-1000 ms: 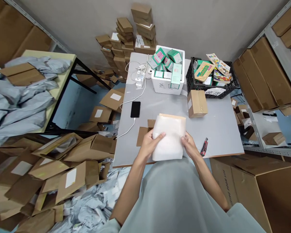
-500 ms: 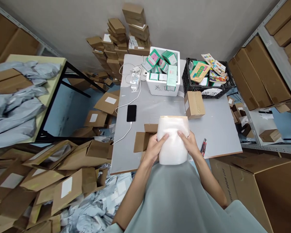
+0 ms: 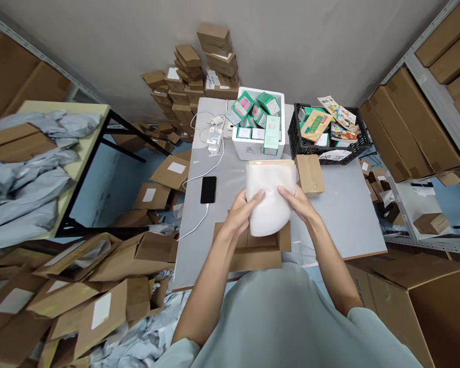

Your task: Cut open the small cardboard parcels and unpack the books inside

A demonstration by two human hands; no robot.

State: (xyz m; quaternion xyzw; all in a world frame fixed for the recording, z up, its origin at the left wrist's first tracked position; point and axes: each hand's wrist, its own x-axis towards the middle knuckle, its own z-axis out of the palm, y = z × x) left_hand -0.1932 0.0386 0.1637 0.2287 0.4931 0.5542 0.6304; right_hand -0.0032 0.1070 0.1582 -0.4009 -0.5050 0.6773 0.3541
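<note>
White padded packet (image 3: pixel 270 202): held over the near part of the grey table (image 3: pixel 341 214), above an open cardboard carton (image 3: pixel 255 259) that it partly hides.
Left hand (image 3: pixel 238 213): closed on the packet's left side, thumb lying on the upper face, the other fingers mostly out of sight.
Right hand (image 3: pixel 301 203): closed on the right side in much the same way, thumb pointing inward.
Grip: works best with even pressure from both thumbs and support beneath; pinching harder on one side would probably twist or crease the packet.
Bend: a slow, level flex suits it, as the sheet seems soft and springy; letting go of one side could make it flop open.
Clearance: the rounded near end is best held free of the carton's flaps, where it could snag.
Surface: white, slightly translucent, with a faint sheen and shallow dents by the thumbs.
Far edge: fairly straight, with a tan strip along it.
Contents: cannot be told.
Beside it: a taped brown box (image 3: pixel 310 175), just off the far right corner.
</note>
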